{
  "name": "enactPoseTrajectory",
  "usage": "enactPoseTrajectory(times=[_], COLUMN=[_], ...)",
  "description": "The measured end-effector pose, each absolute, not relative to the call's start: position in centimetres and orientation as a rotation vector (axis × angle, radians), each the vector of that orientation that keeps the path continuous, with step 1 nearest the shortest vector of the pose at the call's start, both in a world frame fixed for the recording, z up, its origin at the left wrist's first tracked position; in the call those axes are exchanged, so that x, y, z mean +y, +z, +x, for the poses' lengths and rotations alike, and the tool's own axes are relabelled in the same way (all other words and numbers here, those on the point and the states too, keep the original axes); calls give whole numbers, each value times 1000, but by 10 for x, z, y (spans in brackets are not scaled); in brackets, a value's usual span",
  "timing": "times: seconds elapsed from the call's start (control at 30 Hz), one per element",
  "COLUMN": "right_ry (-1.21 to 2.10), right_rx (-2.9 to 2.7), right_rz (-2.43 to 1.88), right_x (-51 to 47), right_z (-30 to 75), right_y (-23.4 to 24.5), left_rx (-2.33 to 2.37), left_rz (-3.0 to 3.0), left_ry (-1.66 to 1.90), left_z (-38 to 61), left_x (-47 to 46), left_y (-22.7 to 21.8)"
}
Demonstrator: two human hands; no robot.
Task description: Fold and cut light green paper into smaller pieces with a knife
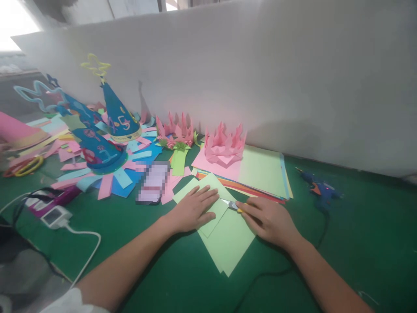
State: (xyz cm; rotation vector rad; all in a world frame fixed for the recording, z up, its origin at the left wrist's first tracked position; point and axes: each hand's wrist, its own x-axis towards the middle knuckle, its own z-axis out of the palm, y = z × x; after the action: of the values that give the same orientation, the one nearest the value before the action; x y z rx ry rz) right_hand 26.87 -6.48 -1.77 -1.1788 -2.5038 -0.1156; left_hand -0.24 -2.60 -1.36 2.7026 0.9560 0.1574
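Note:
Sheets of light green paper (230, 248) lie on the green table in front of me, a smaller piece (208, 228) on top of a larger one. My left hand (195, 208) rests flat on the smaller piece, fingers stretched out and slightly spread. From the right, my right hand (269, 217) is closed around a yellow-handled utility knife (232, 205). Its pointed metal blade faces left and lies over the paper, close to my left fingertips. The fingers hide most of the handle.
Behind the paper stand two pink paper crowns (225, 143), one on stacked coloured sheets (263, 169). A phone (153, 182) and blue cone hats (119, 115) are to the left. A glue gun (322, 191) lies right, its cord trailing forward. A charger (56, 216) sits at left.

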Motion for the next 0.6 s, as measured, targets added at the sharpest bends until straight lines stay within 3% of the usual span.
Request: enactPoseTrajectory(times=[0.6], right_ry=[51], right_rx=[-2578], right_rz=[-1151], right_x=[-63], right_z=[272], right_y=[1], left_rx=[1094], left_rz=[2790], left_ry=[305], left_z=[-9], left_x=[-21], left_y=[-26])
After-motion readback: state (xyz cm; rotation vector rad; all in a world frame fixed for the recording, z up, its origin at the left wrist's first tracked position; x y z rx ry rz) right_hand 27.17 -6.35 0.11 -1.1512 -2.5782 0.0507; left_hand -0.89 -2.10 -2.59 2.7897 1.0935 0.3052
